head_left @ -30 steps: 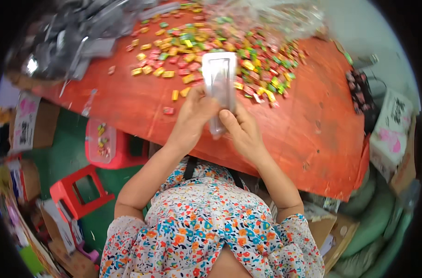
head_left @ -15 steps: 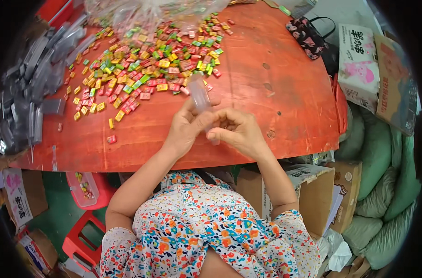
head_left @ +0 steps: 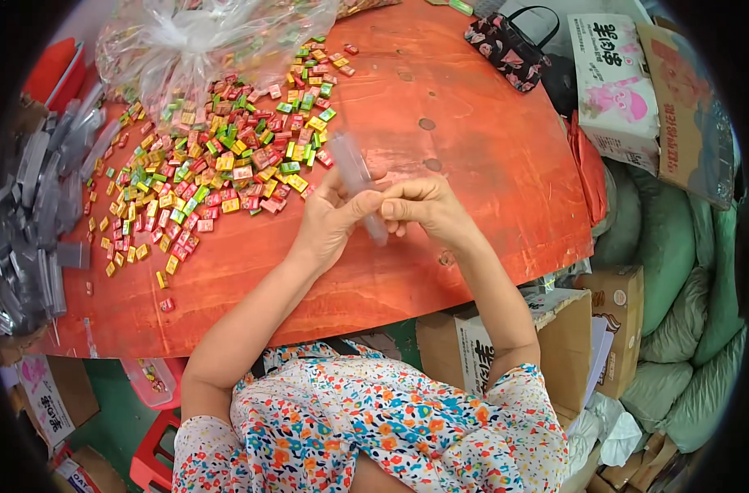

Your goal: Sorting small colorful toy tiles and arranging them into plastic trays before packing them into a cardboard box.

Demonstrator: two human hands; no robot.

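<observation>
A narrow clear plastic box [head_left: 351,162] stands slantwise between my hands, over the near part of the red table. My left hand [head_left: 331,215] is closed round its middle, with the thumb across the front. From the right, my right hand [head_left: 430,207] pinches at the box's side, close to the left thumb tip; its fingertips are partly hidden. The box looks see-through, and I cannot make out anything inside. Just beyond the left hand spreads a heap of small wrapped candies [head_left: 226,168] in red, yellow and green.
A big clear plastic bag [head_left: 202,37] lies over the far candies. Many clear plastic boxes [head_left: 37,189] pile up at the left edge. A black patterned handbag [head_left: 510,51] and cartons [head_left: 617,90] stand at the far right. Below the table's edge are an open carton [head_left: 567,353] and a red stool [head_left: 151,456].
The view has shifted, so the table and candies sit lower and further left. Both hands remain at the clear box, which is tilted slightly more; the right fingers have drawn closer together.
</observation>
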